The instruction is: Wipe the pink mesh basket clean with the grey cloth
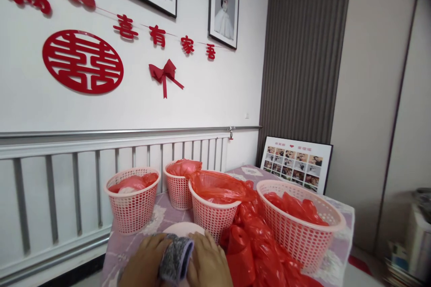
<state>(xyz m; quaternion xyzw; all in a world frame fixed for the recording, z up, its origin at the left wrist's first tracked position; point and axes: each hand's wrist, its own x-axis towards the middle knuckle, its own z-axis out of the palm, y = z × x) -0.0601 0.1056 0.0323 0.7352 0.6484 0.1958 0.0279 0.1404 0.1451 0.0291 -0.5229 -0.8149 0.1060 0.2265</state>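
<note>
Grey folded cloth (175, 258), long axis running away from the person, gripped between left hand (145, 262) and right hand (208, 261).

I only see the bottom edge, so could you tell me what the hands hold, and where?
Both hands grip a grey cloth, one on each side.

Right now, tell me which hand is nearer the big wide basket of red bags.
Right. The right hand lies on the grey cloth at the bottom edge, on the side toward the wide basket. The left hand holds the cloth's other side, farther from that basket.
</note>
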